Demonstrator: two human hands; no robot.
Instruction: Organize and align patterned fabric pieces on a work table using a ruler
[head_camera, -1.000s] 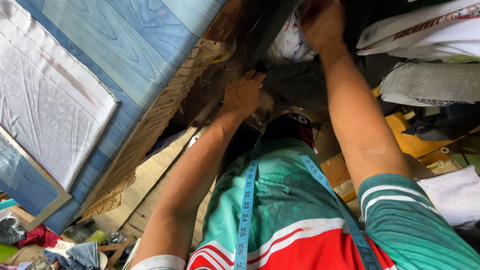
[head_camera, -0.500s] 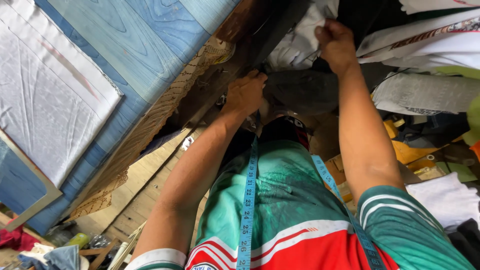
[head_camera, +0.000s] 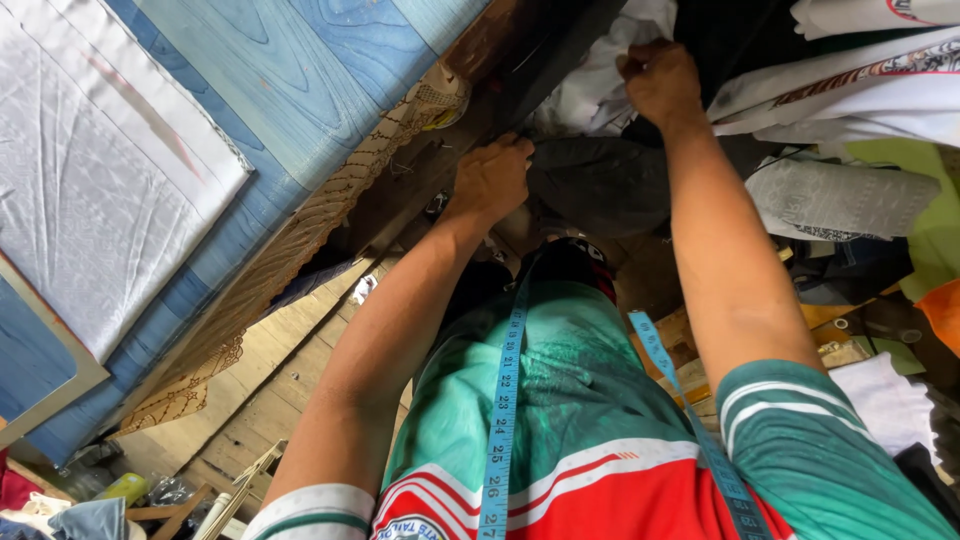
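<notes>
Head view, looking straight down the body: the left hand (head_camera: 492, 178) is closed on the near edge of a dark grey cloth (head_camera: 600, 185), fingers curled over the fabric, while the right hand (head_camera: 660, 82) is clenched higher up, pinching a white cloth (head_camera: 610, 85) where it meets the dark one. The dark grey cloth lies bunched between the two hands, under the edge of the blue worktop (head_camera: 300, 70) and in front of a stack of folded white fabric (head_camera: 850, 70) on the right. As far as it can be read, its long axis runs across the picture from the left hand toward a patterned grey piece (head_camera: 850, 200), tilted slightly down to the right; which end is its top I cannot tell, it is too crumpled. A blue tape measure (head_camera: 500, 420) hangs round the neck down over the green and red shirt (head_camera: 580, 430), both tails swinging free. The risks, as I judge them: with each hand on a different cloth, a tug could drag the white one out along with the dark one and tip the folded stack beside it. The lace trim (head_camera: 300, 240) along the worktop edge sits close to the left wrist and could catch. The loose tape tails could snag in the pile if the person leans in further.
</notes>
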